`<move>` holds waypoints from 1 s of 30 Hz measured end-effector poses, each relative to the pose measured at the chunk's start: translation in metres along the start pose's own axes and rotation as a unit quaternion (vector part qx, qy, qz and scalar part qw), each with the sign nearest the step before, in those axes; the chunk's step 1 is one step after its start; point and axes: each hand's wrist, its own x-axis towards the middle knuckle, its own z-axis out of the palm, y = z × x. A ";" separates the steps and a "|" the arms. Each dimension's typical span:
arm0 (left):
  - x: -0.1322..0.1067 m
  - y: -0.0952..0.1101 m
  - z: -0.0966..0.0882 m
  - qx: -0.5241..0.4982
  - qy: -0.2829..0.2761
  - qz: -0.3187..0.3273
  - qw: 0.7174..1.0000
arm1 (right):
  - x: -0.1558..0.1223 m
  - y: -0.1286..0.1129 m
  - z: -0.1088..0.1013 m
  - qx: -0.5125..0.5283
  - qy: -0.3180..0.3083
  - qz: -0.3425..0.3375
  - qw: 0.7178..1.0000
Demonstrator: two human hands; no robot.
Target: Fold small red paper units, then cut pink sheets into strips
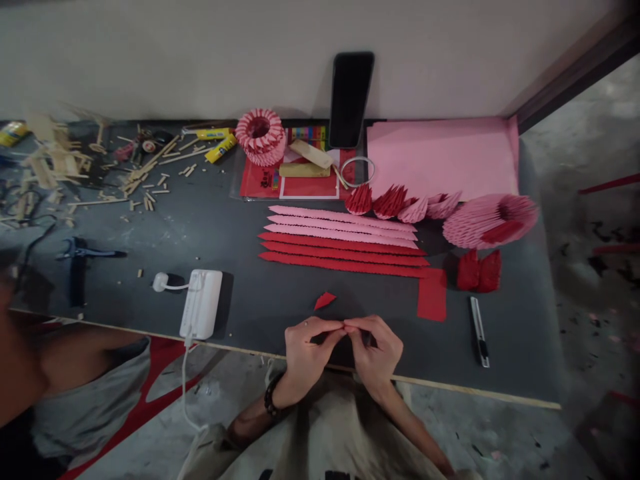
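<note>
My left hand (306, 347) and my right hand (374, 350) meet at the near edge of the dark table (250, 227), fingertips pinched together on a small red paper piece (344, 326) that barely shows between them. A folded red paper triangle (325, 300) lies on the table just beyond my hands. Further back lie long pink strips (340, 225) and red strips (345, 257) of folded paper, side by side. A small red paper rectangle (432, 297) lies to the right of them.
A utility knife (479, 331) lies at the right, a white power bank (202, 303) with cable at the left. At the back are a leaning phone (351, 99), pink sheets (440, 157), pink and red folded-paper rings (489, 220), glue sticks and wood scraps. Another person's arm (60, 360) is at the left.
</note>
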 end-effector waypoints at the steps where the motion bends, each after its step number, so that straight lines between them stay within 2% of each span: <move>1: 0.000 0.001 0.000 -0.021 0.004 -0.018 1.000 | 0.000 0.001 0.001 0.018 -0.006 0.020 1.000; 5: -0.002 0.004 0.003 -0.118 0.011 -0.069 0.990 | -0.001 0.002 0.002 0.074 -0.015 0.086 0.993; 9: -0.006 0.003 0.004 -0.163 -0.027 -0.093 0.982 | -0.002 0.000 0.001 0.067 -0.005 0.070 0.995; 15: -0.002 0.003 0.002 -0.165 -0.023 -0.076 0.983 | 0.000 -0.006 -0.002 0.031 -0.017 0.011 0.999; 19: 0.002 0.005 0.001 -0.189 -0.024 -0.090 0.978 | 0.004 -0.007 -0.001 0.013 -0.026 -0.046 0.998; 23: 0.000 0.010 -0.005 -0.202 -0.033 -0.106 0.973 | 0.003 0.002 -0.005 -0.005 -0.022 -0.139 0.990; 26: -0.005 0.016 -0.012 -0.192 -0.054 -0.106 0.974 | -0.002 0.017 -0.016 -0.042 -0.041 -0.209 0.976; 30: -0.010 0.018 -0.017 -0.229 -0.098 -0.120 0.961 | -0.008 0.026 -0.028 -0.058 -0.090 -0.198 0.974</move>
